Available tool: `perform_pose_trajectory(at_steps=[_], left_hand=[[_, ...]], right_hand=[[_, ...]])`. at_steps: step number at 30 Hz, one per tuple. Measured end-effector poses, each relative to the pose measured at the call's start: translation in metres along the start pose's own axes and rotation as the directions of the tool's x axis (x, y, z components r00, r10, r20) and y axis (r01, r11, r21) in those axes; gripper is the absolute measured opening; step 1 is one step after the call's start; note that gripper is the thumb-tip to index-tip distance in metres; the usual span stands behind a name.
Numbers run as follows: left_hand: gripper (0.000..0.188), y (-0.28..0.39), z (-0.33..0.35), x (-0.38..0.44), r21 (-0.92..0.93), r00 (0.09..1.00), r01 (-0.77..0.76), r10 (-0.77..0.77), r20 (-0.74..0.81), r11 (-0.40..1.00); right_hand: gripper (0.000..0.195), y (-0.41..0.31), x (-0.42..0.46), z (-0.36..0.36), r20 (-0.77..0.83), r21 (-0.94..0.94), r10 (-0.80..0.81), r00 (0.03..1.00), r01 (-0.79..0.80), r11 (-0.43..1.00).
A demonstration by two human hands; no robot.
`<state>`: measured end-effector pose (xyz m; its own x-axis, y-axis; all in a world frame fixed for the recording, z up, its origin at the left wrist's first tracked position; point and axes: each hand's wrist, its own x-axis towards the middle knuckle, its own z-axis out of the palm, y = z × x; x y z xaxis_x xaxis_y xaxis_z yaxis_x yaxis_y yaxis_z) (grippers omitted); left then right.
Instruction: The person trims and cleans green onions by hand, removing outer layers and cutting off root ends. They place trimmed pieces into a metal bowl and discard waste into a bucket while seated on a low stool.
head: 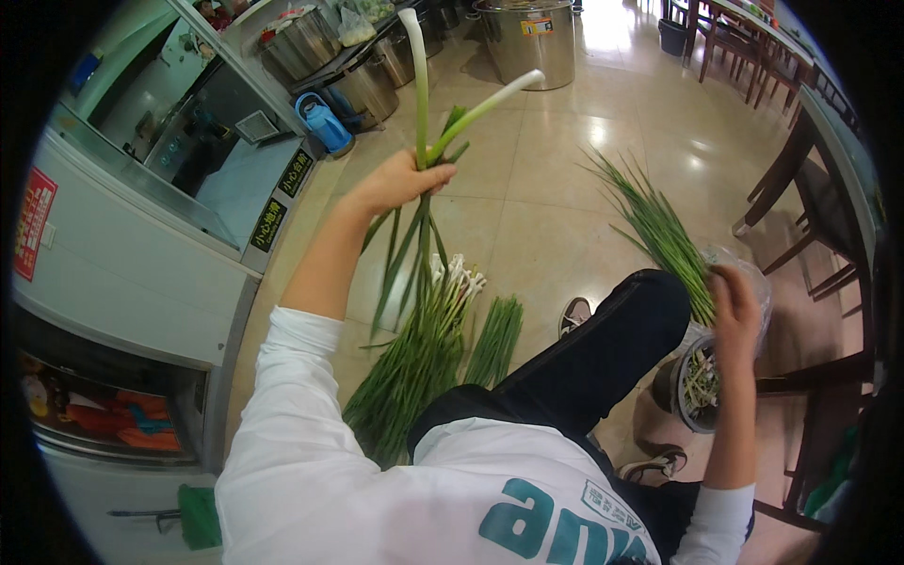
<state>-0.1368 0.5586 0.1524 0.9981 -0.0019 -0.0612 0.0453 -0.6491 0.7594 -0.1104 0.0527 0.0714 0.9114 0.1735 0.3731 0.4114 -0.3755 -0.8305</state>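
My left hand [406, 178] is raised and grips two large scallions [421, 92]. Their white ends point up and spread apart, while the green leaves hang below the fist. Under them on the floor lies a pile of long green stalks with white bulb ends [417, 353]. A shorter green bundle [496, 339] lies alongside that pile. My right hand [734, 304], blurred, is at the near end of a long bunch of thin green stalks [660, 226]. Whether its fingers hold anything is unclear. This bunch rests partly on a clear plastic bag [752, 275].
A bin with plant trimmings [699, 395] stands beside my right forearm. Wooden chairs [812, 212] and a table edge [840, 141] border the right. Ahead are a large steel pot [526, 46] and a blue thermos jug [323, 123]. A white wall and doorway sill [279, 191] run along the left.
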Motion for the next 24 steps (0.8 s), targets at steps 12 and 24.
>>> perform_pose_trajectory(at_steps=[12, 24], left_hand=[[0.013, -0.013, 0.041, -0.007, -0.369, 0.946, -0.098, 0.202, 0.254, 0.924], [0.037, -0.048, -0.021, -0.032, -0.103, 0.977, 0.211, -0.206, 0.056, 0.972]], right_hand=[[0.028, -0.129, 0.072, 0.253, 0.633, 0.692, 0.043, 0.773, -0.590, 0.416], [0.015, -0.077, 0.076, 0.285, 0.353, 0.767, 0.331, 0.875, -0.473, 0.433]])
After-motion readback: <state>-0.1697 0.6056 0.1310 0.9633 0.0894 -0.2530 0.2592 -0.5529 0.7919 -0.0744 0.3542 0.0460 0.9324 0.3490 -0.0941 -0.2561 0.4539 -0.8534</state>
